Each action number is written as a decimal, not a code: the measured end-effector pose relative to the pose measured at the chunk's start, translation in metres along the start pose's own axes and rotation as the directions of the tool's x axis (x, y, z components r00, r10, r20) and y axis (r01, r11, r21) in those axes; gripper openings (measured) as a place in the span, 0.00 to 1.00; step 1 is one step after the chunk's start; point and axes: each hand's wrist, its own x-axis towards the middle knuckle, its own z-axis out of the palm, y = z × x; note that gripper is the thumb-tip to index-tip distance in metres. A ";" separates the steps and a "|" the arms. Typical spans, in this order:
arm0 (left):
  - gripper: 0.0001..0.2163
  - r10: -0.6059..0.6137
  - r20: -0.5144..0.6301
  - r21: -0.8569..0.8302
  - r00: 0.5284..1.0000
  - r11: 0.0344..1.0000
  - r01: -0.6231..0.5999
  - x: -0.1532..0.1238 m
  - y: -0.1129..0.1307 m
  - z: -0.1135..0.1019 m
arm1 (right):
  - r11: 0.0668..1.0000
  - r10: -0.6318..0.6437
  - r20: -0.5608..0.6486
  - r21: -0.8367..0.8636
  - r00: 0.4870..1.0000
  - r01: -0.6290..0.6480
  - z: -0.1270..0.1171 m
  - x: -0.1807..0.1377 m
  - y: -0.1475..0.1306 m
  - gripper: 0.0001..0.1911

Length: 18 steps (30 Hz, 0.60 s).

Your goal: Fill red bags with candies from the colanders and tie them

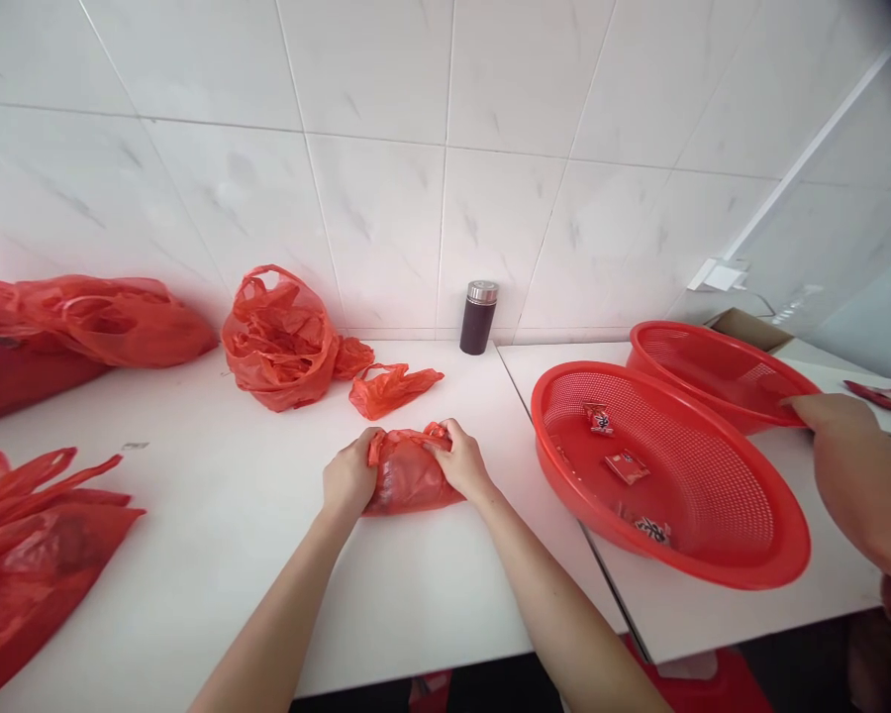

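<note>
A small filled red plastic bag [408,477] lies on the white table [215,515] in front of me. My left hand [348,477] grips its left side, fingers closed on the plastic. My right hand [460,463] pinches the bag's handles at the top right. Both hands are closed on the same bag.
Other red bags: a crumpled pile [282,342], a small one [390,388], large ones at far left [81,322] and near left [30,545]. A dark flask [478,317] stands by the wall. Two red baskets [742,555] [720,366] sit right; another person's arm [861,475] reaches the far one.
</note>
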 end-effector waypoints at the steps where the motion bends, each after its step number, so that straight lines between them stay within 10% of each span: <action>1: 0.20 -0.006 0.005 0.010 1.000 1.000 0.006 0.001 0.000 0.000 | 1.000 0.008 0.000 -0.003 1.000 -0.008 0.001 0.000 0.002 0.07; 18: 0.19 -0.099 0.135 0.146 0.986 0.986 0.079 0.021 0.000 0.006 | 0.903 0.065 0.000 -0.425 0.998 -0.059 0.003 0.012 0.016 0.06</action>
